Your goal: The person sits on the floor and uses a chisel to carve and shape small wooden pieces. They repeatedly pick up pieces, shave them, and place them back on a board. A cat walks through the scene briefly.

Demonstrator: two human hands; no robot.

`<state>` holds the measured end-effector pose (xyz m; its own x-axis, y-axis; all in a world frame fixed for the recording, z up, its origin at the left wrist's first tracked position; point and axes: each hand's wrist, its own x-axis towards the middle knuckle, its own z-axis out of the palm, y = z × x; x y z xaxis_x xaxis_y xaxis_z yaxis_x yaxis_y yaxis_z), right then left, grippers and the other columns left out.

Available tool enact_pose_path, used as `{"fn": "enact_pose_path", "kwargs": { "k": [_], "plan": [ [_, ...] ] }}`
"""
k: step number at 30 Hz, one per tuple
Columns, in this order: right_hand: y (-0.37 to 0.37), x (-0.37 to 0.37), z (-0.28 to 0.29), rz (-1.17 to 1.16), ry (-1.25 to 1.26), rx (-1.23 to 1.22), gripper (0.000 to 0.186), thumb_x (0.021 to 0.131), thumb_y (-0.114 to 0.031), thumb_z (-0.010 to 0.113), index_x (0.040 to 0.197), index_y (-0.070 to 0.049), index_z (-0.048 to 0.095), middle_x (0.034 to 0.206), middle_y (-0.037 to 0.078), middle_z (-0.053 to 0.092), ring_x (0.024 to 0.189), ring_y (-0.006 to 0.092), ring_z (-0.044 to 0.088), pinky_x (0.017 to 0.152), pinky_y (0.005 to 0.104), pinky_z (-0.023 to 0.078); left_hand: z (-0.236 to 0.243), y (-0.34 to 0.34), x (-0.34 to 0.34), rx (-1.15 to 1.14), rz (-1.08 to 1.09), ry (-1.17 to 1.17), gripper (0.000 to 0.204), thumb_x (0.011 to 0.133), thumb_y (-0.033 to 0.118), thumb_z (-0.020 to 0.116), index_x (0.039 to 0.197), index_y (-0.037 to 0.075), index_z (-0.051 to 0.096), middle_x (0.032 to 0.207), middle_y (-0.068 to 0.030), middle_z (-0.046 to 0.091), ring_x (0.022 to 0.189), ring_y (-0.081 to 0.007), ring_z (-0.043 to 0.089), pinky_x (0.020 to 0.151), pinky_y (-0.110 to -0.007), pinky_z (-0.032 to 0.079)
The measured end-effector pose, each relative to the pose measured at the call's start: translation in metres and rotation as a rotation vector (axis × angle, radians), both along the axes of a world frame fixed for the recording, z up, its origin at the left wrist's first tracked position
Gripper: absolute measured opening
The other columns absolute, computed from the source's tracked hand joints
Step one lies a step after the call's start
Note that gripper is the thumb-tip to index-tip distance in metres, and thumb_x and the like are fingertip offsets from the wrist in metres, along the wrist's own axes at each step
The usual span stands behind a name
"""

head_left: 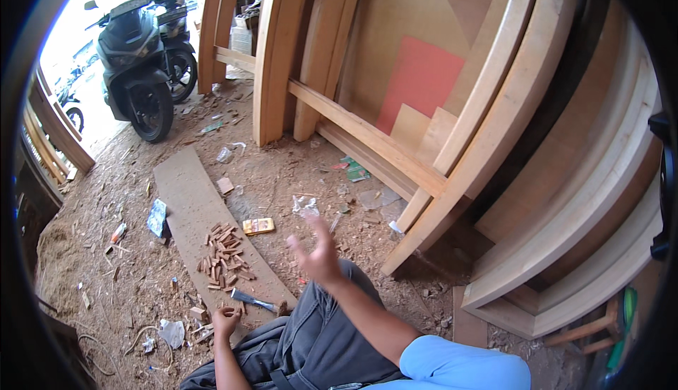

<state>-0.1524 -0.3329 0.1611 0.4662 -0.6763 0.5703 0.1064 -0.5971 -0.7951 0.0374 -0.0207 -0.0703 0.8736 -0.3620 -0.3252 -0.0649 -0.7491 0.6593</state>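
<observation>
Resting low beside the near end of a long board (185,185), the left hand (224,321) has its fingers bent; whether they grip a small piece, I cannot tell. Just beyond, a chisel-like tool (253,300) lies on the board. The right hand (321,257) is raised, fingers spread and apparently empty. Farther on, small wooden blocks (224,252) lie loosely piled on the board, near a yellow packet (258,226). Handling these pieces seems the step in hand; the next move probably calls for a fine pinch on one block. Past them stand wooden frames (367,136), then a scooter (134,58).
</observation>
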Motion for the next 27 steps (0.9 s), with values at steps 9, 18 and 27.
{"fn": "enact_pose_path", "kwargs": {
  "k": [9, 18, 27],
  "plan": [
    [-0.197, -0.186, 0.151, -1.139, -0.070, -0.453, 0.094, 0.081, -0.030, 0.080, 0.148, 0.005, 0.023, 0.145, 0.028, 0.034, 0.133, 0.0419, 0.039, 0.109, 0.0531, 0.034, -0.010, -0.013, 0.013, -0.049, -0.085, 0.155, 0.037, 0.075, 0.013, 0.080, 0.105, -0.005, 0.071, 0.085, -0.0142, 0.075, 0.076, -0.0194, 0.072, 0.070, -0.031, 0.056],
    [-0.250, -0.180, 0.162, -0.903, -0.175, -0.350, 0.087, 0.068, -0.006, 0.070, 0.145, 0.011, 0.032, 0.142, 0.031, 0.045, 0.134, 0.0411, 0.045, 0.113, 0.0424, 0.036, -0.011, -0.003, 0.012, 0.063, -0.059, 0.149, 0.029, 0.073, 0.018, 0.081, 0.095, -0.001, 0.075, 0.083, -0.0151, 0.075, 0.074, -0.0213, 0.072, 0.072, -0.032, 0.057],
    [-0.246, -0.183, 0.161, -0.945, -0.106, -0.442, 0.080, 0.074, -0.012, 0.071, 0.142, 0.010, 0.035, 0.138, 0.029, 0.046, 0.130, 0.0399, 0.046, 0.112, 0.0423, 0.035, -0.039, -0.007, 0.028, 0.041, -0.119, 0.160, 0.037, 0.066, 0.019, 0.087, 0.096, 0.000, 0.076, 0.072, -0.0086, 0.070, 0.057, -0.0130, 0.062, 0.050, -0.028, 0.050]
  ]
}}
